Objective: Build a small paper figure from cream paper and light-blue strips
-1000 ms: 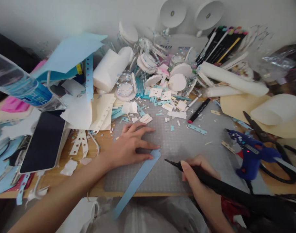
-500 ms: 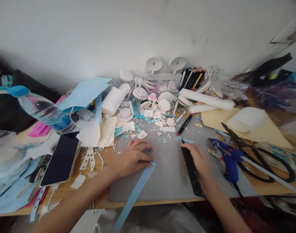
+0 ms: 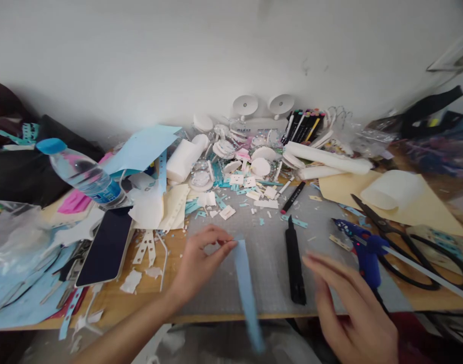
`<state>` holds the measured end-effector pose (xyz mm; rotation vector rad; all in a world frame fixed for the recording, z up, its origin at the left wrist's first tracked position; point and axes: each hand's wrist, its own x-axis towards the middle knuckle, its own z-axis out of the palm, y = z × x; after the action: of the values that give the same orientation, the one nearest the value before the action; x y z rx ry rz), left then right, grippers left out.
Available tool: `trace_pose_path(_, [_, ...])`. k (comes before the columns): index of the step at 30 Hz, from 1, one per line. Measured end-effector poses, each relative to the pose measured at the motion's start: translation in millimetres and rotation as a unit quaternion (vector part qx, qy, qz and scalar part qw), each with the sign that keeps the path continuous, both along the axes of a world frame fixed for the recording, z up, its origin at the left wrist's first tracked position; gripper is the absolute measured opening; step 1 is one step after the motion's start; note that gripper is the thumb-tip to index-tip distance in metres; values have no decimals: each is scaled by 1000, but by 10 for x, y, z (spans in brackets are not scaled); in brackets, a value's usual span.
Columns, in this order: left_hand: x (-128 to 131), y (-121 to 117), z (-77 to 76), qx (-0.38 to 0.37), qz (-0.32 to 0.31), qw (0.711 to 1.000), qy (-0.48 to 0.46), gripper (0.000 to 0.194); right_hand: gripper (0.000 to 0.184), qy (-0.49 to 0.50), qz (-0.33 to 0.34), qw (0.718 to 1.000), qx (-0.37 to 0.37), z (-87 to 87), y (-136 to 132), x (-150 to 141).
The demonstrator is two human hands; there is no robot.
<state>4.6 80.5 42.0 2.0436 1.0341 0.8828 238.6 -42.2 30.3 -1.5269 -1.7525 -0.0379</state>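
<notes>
My left hand (image 3: 201, 263) pinches the top end of a long light-blue paper strip (image 3: 246, 293), lifted off the grey cutting mat (image 3: 269, 263); the strip hangs toward me and is blurred by motion. My right hand (image 3: 349, 313) hovers open over the mat's near right corner, fingers stretched out, holding nothing. A black pen-shaped tool (image 3: 294, 263) lies flat on the mat just left of that hand.
A blue glue gun (image 3: 362, 247) and black scissors (image 3: 409, 242) lie to the right. A dark phone (image 3: 108, 247) and a water bottle (image 3: 82, 174) sit at left. Paper scraps, foam rolls (image 3: 330, 157) and markers (image 3: 305, 124) crowd the back by the wall.
My right hand laid the black tool on the mat and let go, then drew back toward me. My left hand picked the blue strip up off the mat.
</notes>
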Motion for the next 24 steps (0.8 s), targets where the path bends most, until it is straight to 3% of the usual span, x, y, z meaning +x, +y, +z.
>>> trace_pose_path(2, [30, -116, 84, -107, 59, 987, -108, 14, 33, 76, -4, 997, 4, 63, -93, -266])
trace_pose_path(6, [75, -302, 174, -302, 106, 906, -278, 8, 35, 137, 28, 986, -90, -15, -29, -673])
trace_pose_path(9, [37, -359, 186, -356, 113, 874, -310, 11, 6, 173, 60, 977, -111, -102, 53, -759])
trace_pose_path(11, [-25, -350, 188, -352, 131, 875, -304, 14, 20, 203, 85, 966, -136, -145, 65, -746])
trace_pose_path(13, [-112, -293, 191, -312, 155, 894, -281, 15, 22, 233, 91, 955, -163, -190, 58, -706])
trace_pose_path(15, [-224, -174, 192, -224, 162, 936, -219, 15, 20, 251, 94, 948, -173, -248, 61, -643])
trace_pose_path(17, [-358, 14, 187, -69, 151, 982, -93, 17, 19, 249, 92, 949, -169, -312, 93, -544])
trace_pose_path(18, [-428, 130, 180, 34, 150, 988, -15, 18, 19, 239, 83, 953, -164, -344, 121, -479])
trace_pose_path(19, [-498, 256, 169, 137, 160, 974, 78, 20, 18, 228, 69, 959, -156, -371, 156, -405])
trace_pose_path(20, [-564, 388, 157, 224, 165, 943, 181, 24, 17, 216, 52, 964, -147, -395, 196, -325])
trace_pose_path(24, [-746, 874, 114, 278, 179, 897, 292, 22, 12, 195, 6, 973, -125, -411, 335, -52])
